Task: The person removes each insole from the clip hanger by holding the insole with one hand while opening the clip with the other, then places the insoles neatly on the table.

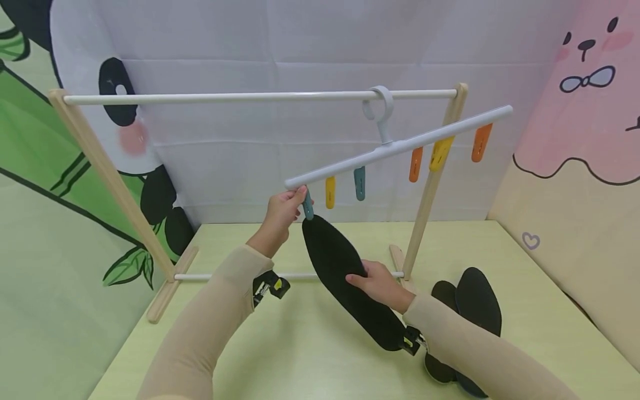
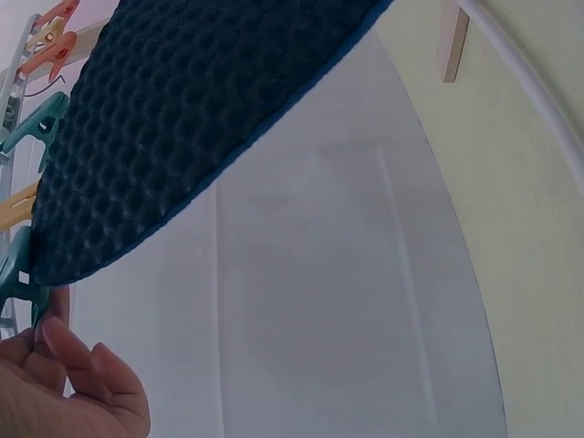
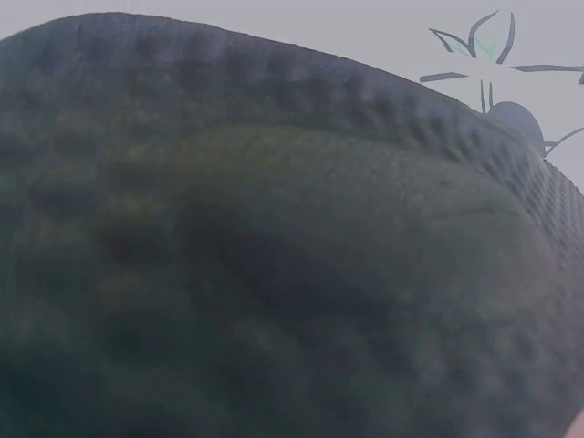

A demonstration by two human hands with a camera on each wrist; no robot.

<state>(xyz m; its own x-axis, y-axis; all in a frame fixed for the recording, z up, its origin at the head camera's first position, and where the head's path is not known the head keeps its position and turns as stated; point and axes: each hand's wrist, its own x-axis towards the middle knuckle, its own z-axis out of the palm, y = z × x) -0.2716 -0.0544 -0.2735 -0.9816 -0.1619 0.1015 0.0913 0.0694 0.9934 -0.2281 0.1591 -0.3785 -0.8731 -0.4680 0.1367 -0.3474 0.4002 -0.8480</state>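
Observation:
In the head view my left hand (image 1: 279, 216) pinches a teal clip (image 1: 307, 204) at the lower left end of a white clip hanger (image 1: 345, 165). My right hand (image 1: 381, 283) grips a long black insole (image 1: 327, 250) by its middle, thumb on the near face. The insole slants down to the right, its narrow upper tip right at the clip. Up close in the left wrist view, the insole's (image 2: 192, 128) dimpled underside shows, and its tip meets the teal clip's mouth. The insole (image 3: 109, 310) fills most of the right wrist view, blurred, hiding nearly all of that hand.
The hanger's hook (image 1: 384, 111) hangs on the top rail (image 1: 225, 99) of a wooden-legged rack, tilted up to the right. Several orange, yellow and teal clips hang along it, including a yellow clip (image 1: 330, 193). More black insoles (image 1: 479, 297) lie on the table (image 1: 540, 328) at right.

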